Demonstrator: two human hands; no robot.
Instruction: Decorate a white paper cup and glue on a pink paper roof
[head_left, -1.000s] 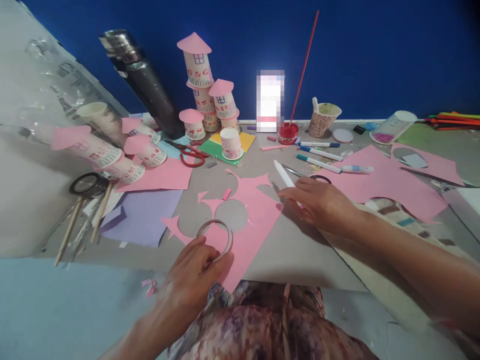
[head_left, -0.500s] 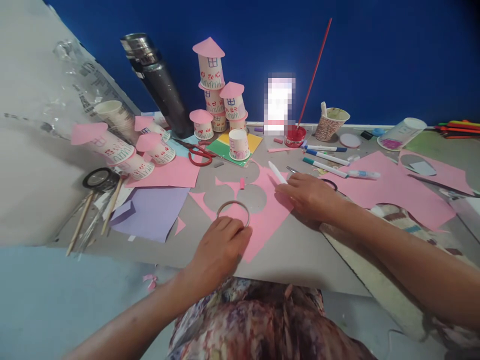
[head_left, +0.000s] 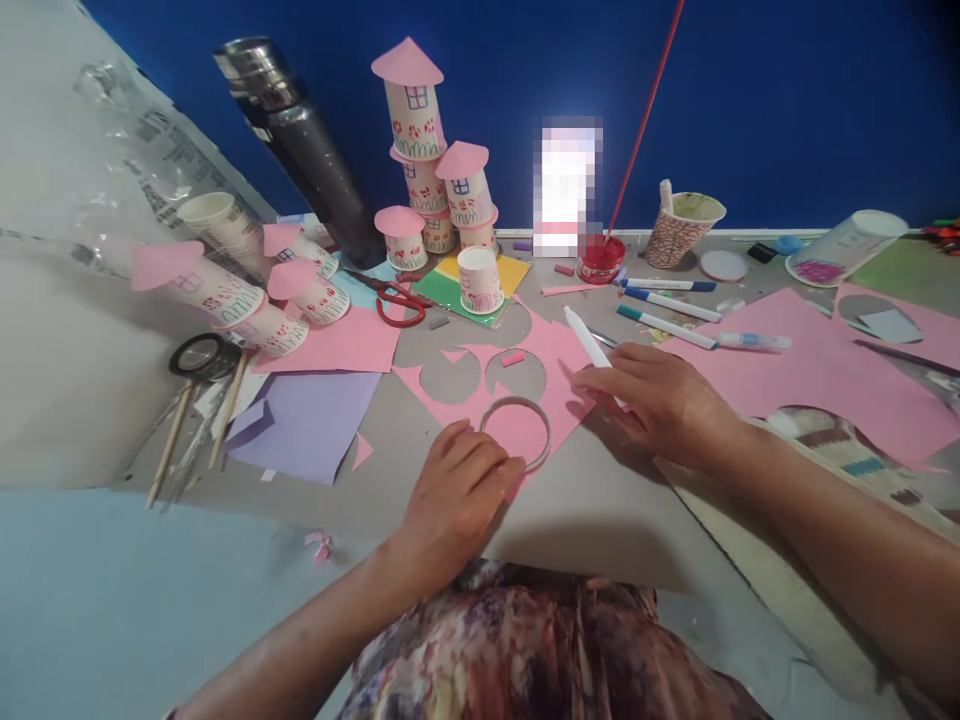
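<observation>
My left hand (head_left: 465, 480) has its thumb and fingers closed on the near left edge of a thin ring (head_left: 547, 440), which lies on a pink paper sheet (head_left: 562, 375). Round holes are cut in this sheet. In my right hand (head_left: 667, 405) is a white marker (head_left: 587, 337), its tip pointing up and away to the left, above the sheet's right side. A small pink cap (head_left: 513, 359) lies within one of the holes. Scissors partly show behind my right hand, their metal blade (head_left: 602, 338) near the marker.
Paper-cup towers with pink cone roofs (head_left: 409, 65) stand at the back, beside a leaning dark flask (head_left: 315, 150). Red-handled scissors (head_left: 401, 305) and a purple sheet (head_left: 307, 425) lie left. Several markers (head_left: 667, 328), a patterned cup (head_left: 679, 235) and more pink paper (head_left: 780, 360) are right.
My left hand has moved the ring to the right across the pink sheet. The pink cap now lies sideways in a hole. My right hand has turned slightly, still with the marker.
</observation>
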